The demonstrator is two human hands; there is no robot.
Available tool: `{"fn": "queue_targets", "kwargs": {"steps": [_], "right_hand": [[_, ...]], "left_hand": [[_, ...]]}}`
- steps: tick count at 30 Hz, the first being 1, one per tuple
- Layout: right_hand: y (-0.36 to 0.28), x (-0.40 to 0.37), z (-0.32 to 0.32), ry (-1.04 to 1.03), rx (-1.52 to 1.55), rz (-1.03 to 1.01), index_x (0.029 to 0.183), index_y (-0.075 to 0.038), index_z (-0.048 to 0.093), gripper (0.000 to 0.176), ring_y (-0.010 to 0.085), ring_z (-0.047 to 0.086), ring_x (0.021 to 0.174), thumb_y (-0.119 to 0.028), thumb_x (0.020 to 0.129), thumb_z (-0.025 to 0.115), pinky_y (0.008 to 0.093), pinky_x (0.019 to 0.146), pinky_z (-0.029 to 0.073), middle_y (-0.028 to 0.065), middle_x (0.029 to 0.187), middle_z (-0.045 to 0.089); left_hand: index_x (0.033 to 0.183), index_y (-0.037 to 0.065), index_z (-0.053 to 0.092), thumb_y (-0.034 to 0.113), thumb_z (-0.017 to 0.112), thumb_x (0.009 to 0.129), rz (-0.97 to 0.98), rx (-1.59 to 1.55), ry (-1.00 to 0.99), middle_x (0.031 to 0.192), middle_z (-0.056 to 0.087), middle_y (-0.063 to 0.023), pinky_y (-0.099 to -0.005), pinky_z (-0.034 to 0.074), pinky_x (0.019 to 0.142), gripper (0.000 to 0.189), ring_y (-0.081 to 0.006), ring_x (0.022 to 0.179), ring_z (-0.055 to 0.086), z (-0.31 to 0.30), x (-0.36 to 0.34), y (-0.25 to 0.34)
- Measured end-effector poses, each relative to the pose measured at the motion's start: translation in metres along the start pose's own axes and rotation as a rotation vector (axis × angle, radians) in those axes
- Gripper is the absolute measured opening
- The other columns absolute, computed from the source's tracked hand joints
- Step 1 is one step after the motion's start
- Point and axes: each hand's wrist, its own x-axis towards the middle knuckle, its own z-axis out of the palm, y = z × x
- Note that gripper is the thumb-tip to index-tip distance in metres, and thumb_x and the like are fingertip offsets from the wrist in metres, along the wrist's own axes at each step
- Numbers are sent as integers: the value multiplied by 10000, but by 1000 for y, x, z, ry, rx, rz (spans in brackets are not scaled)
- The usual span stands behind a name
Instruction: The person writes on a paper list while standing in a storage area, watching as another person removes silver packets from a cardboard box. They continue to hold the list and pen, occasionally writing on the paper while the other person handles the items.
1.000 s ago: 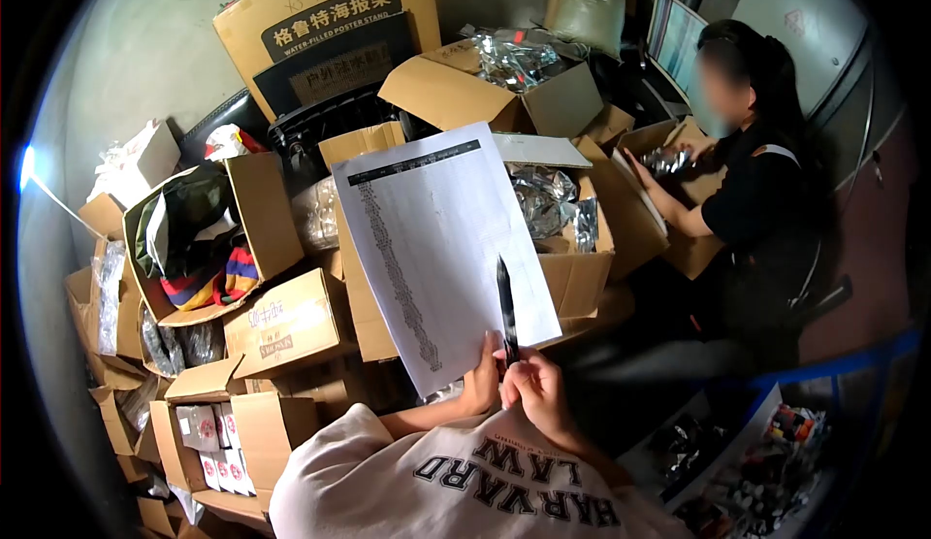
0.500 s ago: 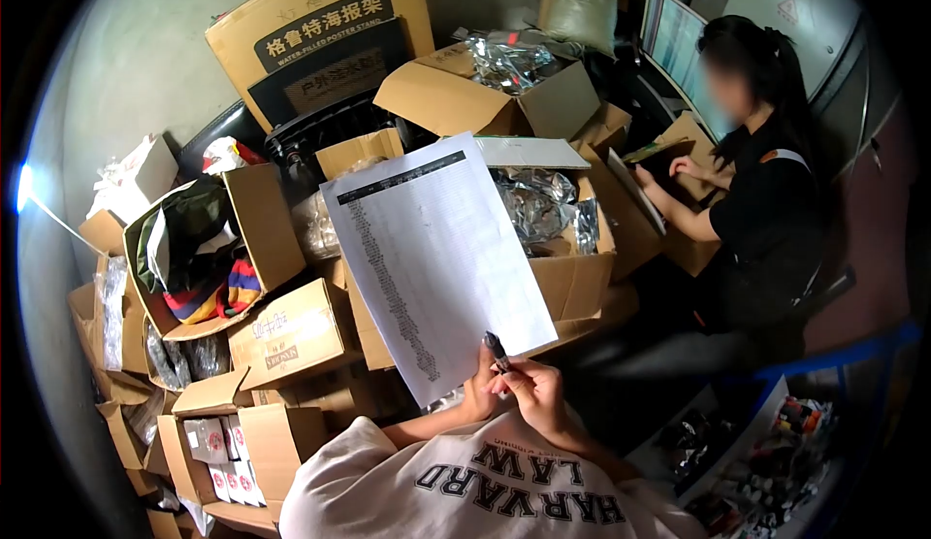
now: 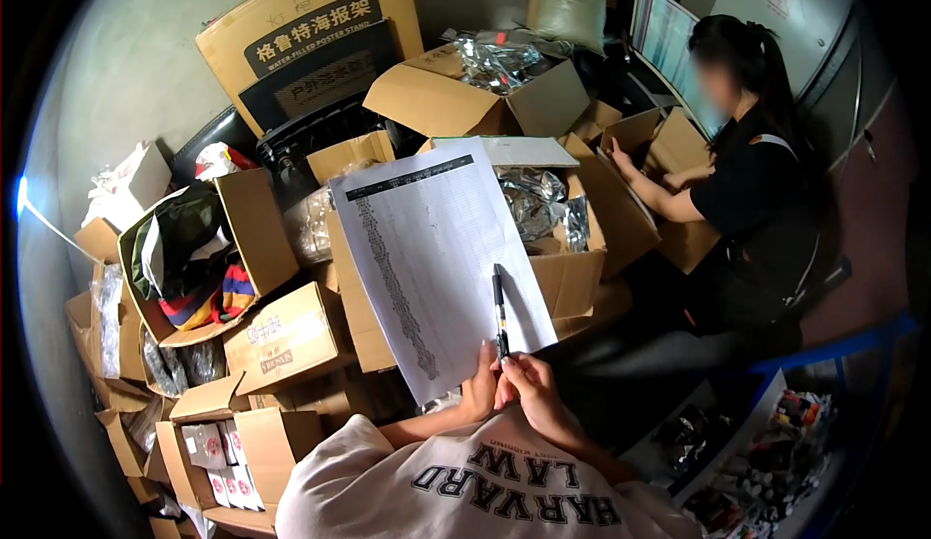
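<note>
A white printed sheet with a dark header band and a long column of small print is tilted up in front of me. My left hand is closed on its lower edge, the thumb lying on the printed side. My right hand is closed around the lower end of a black pen. The pen stands upright against the lower right part of the sheet, its far end pointing away from me. Both hands are close together, fingertips nearly meeting below the pen.
Behind the sheet stands an open carton of silvery bags, with another carton farther back. More cartons are stacked at left, one holding small white boxes. A co-worker reaches into a carton at right. Bins sit lower right.
The pen has swung from a short, slanted pose to upright, showing its length over the sheet. The co-worker's hands have moved, and the flat white item they held no longer shows.
</note>
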Motion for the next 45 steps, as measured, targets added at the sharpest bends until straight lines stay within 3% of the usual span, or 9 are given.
{"fn": "queue_targets", "kwargs": {"steps": [7,10,11,13,19,29,35,45], "right_hand": [[8,2,-7,-57,-9,-7,850,13,485,198,107,472,472,-175,868,426,223,484,393,23,552,455],[10,-1,-1,-41,-102,-186,887,-3,468,185,94,495,548,-180,876,413,202,522,377,13,630,479],[9,-3,2,-51,-120,-223,895,-9,465,182,91,498,570,-180,878,408,196,533,371,11,648,483],[3,-4,7,-71,-160,-299,912,-19,460,177,84,503,614,-182,882,397,184,553,360,6,684,489],[4,-3,3,-99,-118,-155,793,-13,448,197,89,475,573,-186,876,403,205,553,389,30,639,485],[8,-3,1,-148,-139,-115,778,-14,444,194,84,471,570,-178,874,406,207,548,392,28,639,486],[7,-7,0,-127,-168,-112,744,-10,451,196,81,470,566,-163,863,425,210,547,394,29,643,493],[14,-12,-5,-94,-120,-130,742,-16,459,207,76,472,555,-182,863,431,208,532,393,23,629,491]], "left_hand": [[618,73,444,417,300,884,0,-66,44,484,392,4,-200,292,344,458,-76,383,366,4,0,4],[617,71,440,406,299,887,-3,-83,-25,476,376,10,-197,281,345,452,-74,382,348,5,-6,13],[605,76,425,398,289,891,137,59,49,460,371,10,-196,267,336,452,-75,362,329,1,0,1],[569,87,400,397,280,893,181,104,102,420,349,11,-193,251,325,463,-79,339,320,4,-2,3],[557,94,383,424,257,888,18,-3,34,415,354,7,-190,236,319,484,-82,325,306,4,-7,11],[569,76,463,463,289,869,33,4,29,426,406,0,-191,267,310,520,-68,330,341,0,-10,11],[474,92,398,472,243,872,36,203,134,371,367,-13,-223,272,328,572,-109,315,336,6,-14,14],[566,73,443,419,273,886,-4,166,89,395,380,-5,-216,252,309,501,-94,319,340,6,-17,8]]}}
